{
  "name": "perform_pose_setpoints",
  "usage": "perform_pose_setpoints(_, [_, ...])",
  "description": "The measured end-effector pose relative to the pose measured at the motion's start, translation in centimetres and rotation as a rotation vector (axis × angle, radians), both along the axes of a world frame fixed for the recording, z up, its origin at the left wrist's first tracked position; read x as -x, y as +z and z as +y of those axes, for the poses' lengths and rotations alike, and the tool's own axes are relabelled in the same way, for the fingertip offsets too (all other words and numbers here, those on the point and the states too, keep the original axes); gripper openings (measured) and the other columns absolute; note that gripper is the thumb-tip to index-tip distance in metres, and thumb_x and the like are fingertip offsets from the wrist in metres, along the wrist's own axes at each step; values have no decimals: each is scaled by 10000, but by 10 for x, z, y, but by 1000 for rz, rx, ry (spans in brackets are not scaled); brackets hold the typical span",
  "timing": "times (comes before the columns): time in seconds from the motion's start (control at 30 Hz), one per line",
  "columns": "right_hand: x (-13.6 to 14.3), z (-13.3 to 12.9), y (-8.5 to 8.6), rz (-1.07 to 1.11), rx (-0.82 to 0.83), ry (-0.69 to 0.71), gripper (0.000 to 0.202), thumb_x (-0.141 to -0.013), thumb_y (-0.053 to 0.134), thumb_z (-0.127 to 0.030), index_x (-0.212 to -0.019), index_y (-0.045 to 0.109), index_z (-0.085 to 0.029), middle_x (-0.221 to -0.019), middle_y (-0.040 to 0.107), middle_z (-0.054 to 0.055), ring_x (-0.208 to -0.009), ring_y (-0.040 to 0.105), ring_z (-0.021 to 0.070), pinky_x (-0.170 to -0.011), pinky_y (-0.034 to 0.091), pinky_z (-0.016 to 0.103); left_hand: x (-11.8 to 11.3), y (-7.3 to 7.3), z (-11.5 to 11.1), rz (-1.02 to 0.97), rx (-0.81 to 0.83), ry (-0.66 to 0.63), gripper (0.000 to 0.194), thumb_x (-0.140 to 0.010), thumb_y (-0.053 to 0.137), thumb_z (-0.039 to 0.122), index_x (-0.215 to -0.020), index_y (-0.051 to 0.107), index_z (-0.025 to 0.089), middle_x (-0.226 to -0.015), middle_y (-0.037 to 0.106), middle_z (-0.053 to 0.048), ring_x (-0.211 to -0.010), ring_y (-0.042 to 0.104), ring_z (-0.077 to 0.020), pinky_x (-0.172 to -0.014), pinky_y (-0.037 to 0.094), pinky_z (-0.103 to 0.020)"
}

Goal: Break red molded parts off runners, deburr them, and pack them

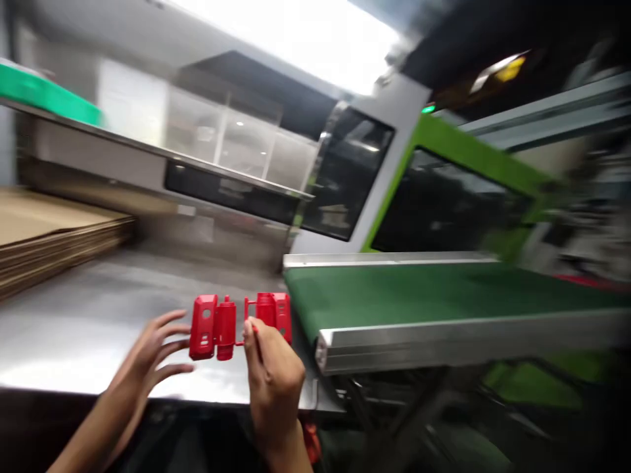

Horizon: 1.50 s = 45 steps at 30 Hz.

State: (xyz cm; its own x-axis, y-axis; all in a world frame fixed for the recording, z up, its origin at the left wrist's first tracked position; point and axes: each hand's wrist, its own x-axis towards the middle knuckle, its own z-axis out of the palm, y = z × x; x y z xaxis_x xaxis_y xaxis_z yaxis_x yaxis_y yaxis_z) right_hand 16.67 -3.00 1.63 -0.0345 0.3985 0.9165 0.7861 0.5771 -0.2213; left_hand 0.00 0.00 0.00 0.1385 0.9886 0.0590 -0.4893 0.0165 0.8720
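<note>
A red moulding [240,325], two housings joined by a thin runner, is held above the near right part of the steel bench [89,322]. The right hand [271,371] is closed on the runner and the right housing. The left hand [148,355] is spread wide, its fingertips just beside the left housing; contact cannot be told through the blur. A cardboard stack [49,240] lies at the far left. A green conveyor [419,292] is seen to the right, with a machine [394,177] behind it. No writing can be read.
</note>
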Motion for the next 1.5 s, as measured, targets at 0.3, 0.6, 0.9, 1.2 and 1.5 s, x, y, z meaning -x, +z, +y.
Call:
perform_pose_setpoints(0.3, [26,-2,-36,-81,128,225,307,-854,559,-17,-1138,599,-128,-973,674,72,-928,626,127,-845,481,253,23,-18,28,55,11,-176,415,-817,696,419,-1131,598,165,-923,681,-110,-722,654,-225,-630,584,-389])
perform_pose_setpoints(0.6, [-18,5,-22,322,273,184,504,-822,676,-201,-1293,524,-295,-1287,526,70,-1186,512,183,-1032,421,373,24,-24,40,-31,-126,-123,364,-847,685,356,-1137,580,162,-1034,660,-93,-786,653,-162,-676,532,-268])
perform_pose_setpoints(0.9, [-21,52,-4,637,1068,827,423,-742,746,-370,-1054,662,-97,-997,696,169,-838,672,219,-679,531,286,45,-10,41,86,-196,-178,435,-770,761,346,-1135,593,179,-1037,677,-99,-826,679,-225,-675,544,-287])
perform_pose_setpoints(1.2, [-4,48,-3,611,1072,885,330,-762,741,-320,-1037,668,-152,-1022,710,124,-876,661,199,-757,512,314,64,-5,38,121,-193,-267,452,-782,748,318,-1164,570,154,-951,676,-109,-834,695,-285,-670,543,-322])
perform_pose_setpoints(1.5, [-15,42,12,105,638,652,243,-771,709,-209,-978,745,-331,-1126,696,19,-1293,316,253,-1142,90,474,72,-3,24,47,248,-563,418,-840,611,465,-974,636,70,-750,673,-130,-588,654,-225,-420,531,-289])
